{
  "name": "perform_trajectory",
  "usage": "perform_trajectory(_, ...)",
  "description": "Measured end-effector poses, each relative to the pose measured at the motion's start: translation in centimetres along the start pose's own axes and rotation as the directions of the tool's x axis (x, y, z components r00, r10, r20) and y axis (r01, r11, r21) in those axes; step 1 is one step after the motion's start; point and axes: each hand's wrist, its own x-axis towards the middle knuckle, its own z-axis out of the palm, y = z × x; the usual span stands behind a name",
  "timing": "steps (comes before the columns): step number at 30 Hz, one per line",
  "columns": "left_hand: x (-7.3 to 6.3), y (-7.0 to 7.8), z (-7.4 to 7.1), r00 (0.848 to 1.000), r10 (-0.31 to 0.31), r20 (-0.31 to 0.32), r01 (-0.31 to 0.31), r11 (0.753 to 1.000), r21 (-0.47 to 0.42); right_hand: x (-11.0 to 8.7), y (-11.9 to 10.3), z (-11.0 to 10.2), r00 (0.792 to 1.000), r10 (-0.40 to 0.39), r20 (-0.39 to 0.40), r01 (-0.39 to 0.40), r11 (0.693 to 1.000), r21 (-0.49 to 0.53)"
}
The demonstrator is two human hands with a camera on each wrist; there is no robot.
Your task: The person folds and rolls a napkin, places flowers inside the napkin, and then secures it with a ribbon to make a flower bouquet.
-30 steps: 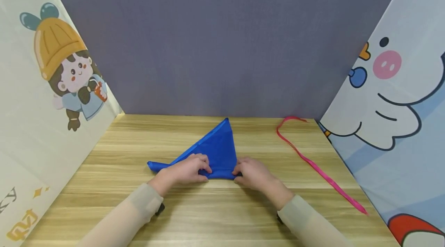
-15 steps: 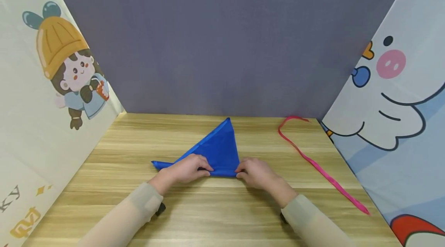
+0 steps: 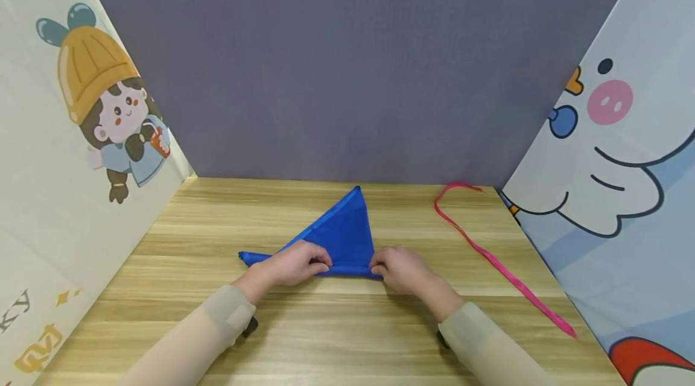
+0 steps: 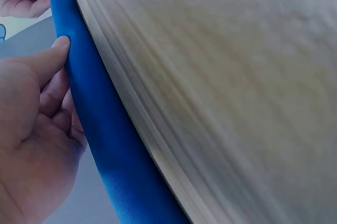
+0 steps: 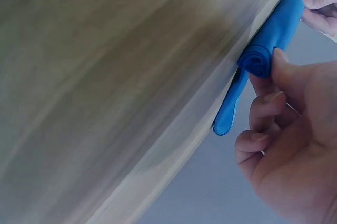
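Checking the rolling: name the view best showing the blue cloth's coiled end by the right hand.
Right wrist: the coiled end faces that camera, spiral clear. Head shows it at the right hand, spiral unseen; left wrist, the blue cloth lengthwise, no spiral.

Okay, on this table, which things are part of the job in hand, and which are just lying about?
Part of the job:
Blue cloth, partly rolled up
Left hand, pinching the roll
Right hand, pinching the roll near its end

Apparently just lying about:
Pink ribbon, off to the right, untouched
Cartoon-printed panels, only side backdrops
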Motion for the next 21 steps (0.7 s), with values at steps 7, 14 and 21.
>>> perform_trajectory(7, 0.1, 0.15, 0.05, 0.999, 0.035, -0.011, -0.033, 0.991, 0.132, 0.15, -0.09, -0.09, 0.999, -0.037, -0.01, 0.036, 0.998, -0.057)
perform_trajectory(14, 0.23, 0.56, -0.27, 0.998, 0.067, -0.012, -0.064, 0.98, 0.188, 0.06, -0.05, 0.03, 0.995, -0.088, -0.055, 0.081, 0.989, -0.127)
perform_trajectory(21, 0.07, 0.89, -0.44, 0.997, 0.071, 0.035, -0.077, 0.971, 0.227, -0.42, -0.74, -0.36, 0.986, -0.154, -0.057, 0.137, 0.964, -0.229)
